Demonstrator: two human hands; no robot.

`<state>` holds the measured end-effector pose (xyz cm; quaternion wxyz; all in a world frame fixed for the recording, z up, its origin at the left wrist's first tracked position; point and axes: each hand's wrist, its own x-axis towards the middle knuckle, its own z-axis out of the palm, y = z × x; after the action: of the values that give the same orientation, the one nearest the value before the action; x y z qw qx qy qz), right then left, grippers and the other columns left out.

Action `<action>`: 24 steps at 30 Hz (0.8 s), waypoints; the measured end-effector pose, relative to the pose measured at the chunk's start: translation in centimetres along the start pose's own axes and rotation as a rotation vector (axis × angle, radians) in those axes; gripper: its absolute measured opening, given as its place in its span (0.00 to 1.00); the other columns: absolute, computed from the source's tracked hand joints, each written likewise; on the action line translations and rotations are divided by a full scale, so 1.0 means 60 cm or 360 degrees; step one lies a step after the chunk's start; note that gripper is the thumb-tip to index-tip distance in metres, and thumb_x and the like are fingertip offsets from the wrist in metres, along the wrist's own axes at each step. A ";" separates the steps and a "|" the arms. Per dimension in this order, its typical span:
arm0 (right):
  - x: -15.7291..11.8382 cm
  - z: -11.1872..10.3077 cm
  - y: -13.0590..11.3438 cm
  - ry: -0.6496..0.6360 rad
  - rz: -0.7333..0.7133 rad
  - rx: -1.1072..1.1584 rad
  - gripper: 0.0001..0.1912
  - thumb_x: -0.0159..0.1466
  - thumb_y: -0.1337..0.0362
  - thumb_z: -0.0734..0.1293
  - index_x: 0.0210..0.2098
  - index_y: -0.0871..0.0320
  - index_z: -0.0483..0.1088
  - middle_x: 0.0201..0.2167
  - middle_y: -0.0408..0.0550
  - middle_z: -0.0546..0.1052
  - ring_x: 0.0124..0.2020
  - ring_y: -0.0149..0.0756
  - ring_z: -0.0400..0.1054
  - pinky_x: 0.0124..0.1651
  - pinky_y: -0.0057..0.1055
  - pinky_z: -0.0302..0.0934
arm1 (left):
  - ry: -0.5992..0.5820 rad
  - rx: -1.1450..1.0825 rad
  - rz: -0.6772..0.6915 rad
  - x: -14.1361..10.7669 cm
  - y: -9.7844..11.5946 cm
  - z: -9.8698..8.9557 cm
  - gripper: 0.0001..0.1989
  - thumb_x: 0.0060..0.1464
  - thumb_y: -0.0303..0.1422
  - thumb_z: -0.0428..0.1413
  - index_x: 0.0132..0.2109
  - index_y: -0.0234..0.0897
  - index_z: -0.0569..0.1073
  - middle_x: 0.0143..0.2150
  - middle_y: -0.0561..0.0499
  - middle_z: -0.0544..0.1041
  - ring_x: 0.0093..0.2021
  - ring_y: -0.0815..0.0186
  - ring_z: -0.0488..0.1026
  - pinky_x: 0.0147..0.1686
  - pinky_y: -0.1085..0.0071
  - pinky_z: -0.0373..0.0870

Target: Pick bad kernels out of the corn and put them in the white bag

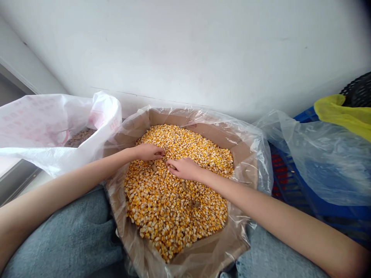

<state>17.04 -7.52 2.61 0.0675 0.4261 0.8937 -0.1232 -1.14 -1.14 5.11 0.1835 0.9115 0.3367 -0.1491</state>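
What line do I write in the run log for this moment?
left hand: on corn | right hand: on corn | box: lined with plastic

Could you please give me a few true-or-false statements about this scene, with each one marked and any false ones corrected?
1. The left hand and right hand are both among dried corn kernels. True.
2. The kernels lie directly in a bare cardboard box. False: a clear plastic liner lies between them.
3. A white woven sack to the left holds something brown. True.
4. The right hand grips a metal scoop. False: no scoop shows; its bare fingers reach into the kernels.
5. A yellow cloth or bag lies beside a blue plastic crate on the right. True.
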 end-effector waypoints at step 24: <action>-0.004 -0.001 -0.001 -0.0008 0.0026 0.0032 0.17 0.61 0.56 0.48 0.44 0.51 0.61 0.32 0.45 0.73 0.31 0.34 0.66 0.32 0.27 0.53 | 0.0027 -0.0099 -0.0044 0.001 -0.003 0.002 0.14 0.50 0.41 0.43 0.39 0.40 0.66 0.32 0.53 0.72 0.28 0.69 0.66 0.25 0.77 0.55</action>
<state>17.16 -7.72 2.76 0.0667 0.4336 0.8888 -0.1326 -1.24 -1.04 4.94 0.2067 0.9019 0.3551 -0.1332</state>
